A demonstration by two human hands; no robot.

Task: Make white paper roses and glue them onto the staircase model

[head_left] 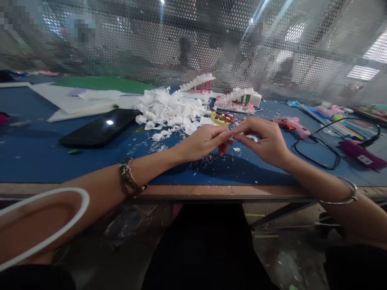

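Observation:
My left hand [207,141] and my right hand [263,140] meet above the front part of the table. Both are closed, with thumbs and fingertips pinching a small white piece [236,137] that looks like paper; the fingers cover most of it. Just behind them lie yellow and red looped handles [222,118], perhaps of scissors. A heap of torn white scraps [172,109] spreads behind my left hand. Small white shreds are scattered on the table below my fingers.
A black phone-like slab [99,129] lies left, before white and green sheets [105,83]. Two small stair-like models [199,83] stand at the back. Right are a pink glue gun [298,127], a black cable [335,155] and a purple block [361,155]. Perforated metal [136,48] rises behind.

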